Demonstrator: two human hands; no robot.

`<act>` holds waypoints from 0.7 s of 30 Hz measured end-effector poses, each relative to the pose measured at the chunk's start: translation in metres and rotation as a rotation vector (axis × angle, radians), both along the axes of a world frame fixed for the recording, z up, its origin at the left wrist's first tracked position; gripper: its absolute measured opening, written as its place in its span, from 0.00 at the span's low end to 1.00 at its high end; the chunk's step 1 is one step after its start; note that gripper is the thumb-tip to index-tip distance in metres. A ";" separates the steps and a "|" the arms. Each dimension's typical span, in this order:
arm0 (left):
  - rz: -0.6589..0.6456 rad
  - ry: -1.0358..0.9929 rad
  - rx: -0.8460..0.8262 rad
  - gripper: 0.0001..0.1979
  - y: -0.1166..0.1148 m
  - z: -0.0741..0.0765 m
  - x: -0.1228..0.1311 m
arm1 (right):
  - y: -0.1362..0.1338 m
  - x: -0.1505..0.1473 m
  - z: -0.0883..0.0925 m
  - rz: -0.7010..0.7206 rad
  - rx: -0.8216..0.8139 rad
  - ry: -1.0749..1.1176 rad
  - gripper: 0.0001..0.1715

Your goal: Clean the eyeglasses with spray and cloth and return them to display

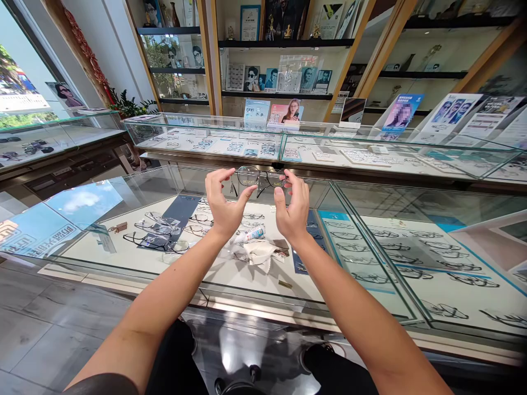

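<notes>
A pair of thin dark-framed glasses (259,178) is held up in the air above a glass display counter (123,219). My left hand (224,203) pinches the frame's left side with thumb and fingers. My right hand (292,206) pinches its right side in the same manner. Both arms stretch forward from the bottom of the view. Below the hands, on the counter glass, lie a crumpled white cloth (259,253) and a small white spray bottle (252,235). Another dark-framed pair of glasses (154,241) rests on the glass to the left.
Rows of spectacle frames fill the case under the glass (411,258). A second glass counter (313,148) runs behind it, with posters and leaflets on top. Wooden shelves (284,44) with photos and trophies line the back wall. A window is at the left.
</notes>
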State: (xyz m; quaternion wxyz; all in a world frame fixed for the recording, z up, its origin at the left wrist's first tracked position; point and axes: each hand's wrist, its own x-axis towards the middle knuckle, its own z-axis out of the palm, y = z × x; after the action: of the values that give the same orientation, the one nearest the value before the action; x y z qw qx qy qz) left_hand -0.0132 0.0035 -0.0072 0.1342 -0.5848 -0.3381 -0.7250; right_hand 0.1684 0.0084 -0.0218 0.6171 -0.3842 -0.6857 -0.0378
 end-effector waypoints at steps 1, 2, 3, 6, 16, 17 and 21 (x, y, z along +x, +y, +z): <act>0.011 0.006 0.008 0.26 0.000 0.000 0.000 | 0.000 0.000 0.000 0.003 -0.004 -0.002 0.29; 0.020 0.013 0.016 0.26 0.000 0.000 0.000 | 0.001 0.000 -0.001 0.004 -0.008 -0.004 0.29; 0.025 0.020 0.026 0.26 0.000 0.000 0.000 | 0.001 0.000 -0.001 0.004 -0.011 -0.006 0.29; 0.019 0.039 0.060 0.26 0.000 0.001 -0.001 | 0.002 0.000 -0.002 0.004 -0.007 -0.001 0.30; -0.249 -0.092 -0.104 0.27 0.005 -0.004 0.001 | 0.000 -0.005 -0.001 0.149 0.095 0.105 0.29; -0.292 -0.105 -0.120 0.27 0.006 -0.004 0.001 | -0.001 -0.005 -0.001 0.164 0.095 0.114 0.29; -0.385 -0.127 -0.141 0.26 0.008 -0.005 0.003 | -0.002 -0.007 0.000 0.171 0.095 0.129 0.30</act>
State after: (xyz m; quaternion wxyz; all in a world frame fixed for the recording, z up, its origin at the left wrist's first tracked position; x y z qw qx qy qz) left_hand -0.0106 0.0113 -0.0121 -0.0696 -0.5996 -0.2779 -0.7472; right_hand 0.1618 0.0064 -0.0216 0.6782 -0.2963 -0.6724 0.0075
